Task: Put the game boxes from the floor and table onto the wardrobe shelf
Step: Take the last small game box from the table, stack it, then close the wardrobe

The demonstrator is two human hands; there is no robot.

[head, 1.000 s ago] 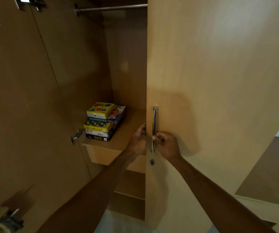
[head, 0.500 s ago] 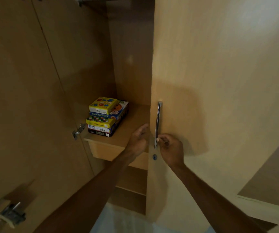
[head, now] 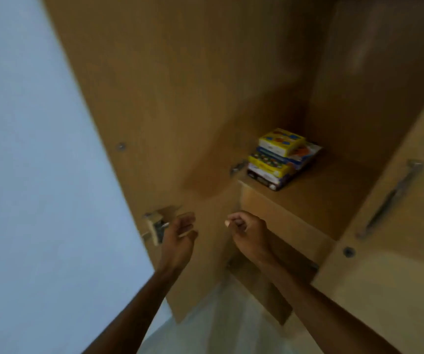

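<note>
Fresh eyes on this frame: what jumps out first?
The colourful stack of game boxes draws the eye, sitting at the left end of the wardrobe shelf. Below it two bare hands hover empty: the left hand with loose fingers beside the lock fitting on the open left door, the right hand curled. The metal handle on the right door shows at far right, blurred.
</note>
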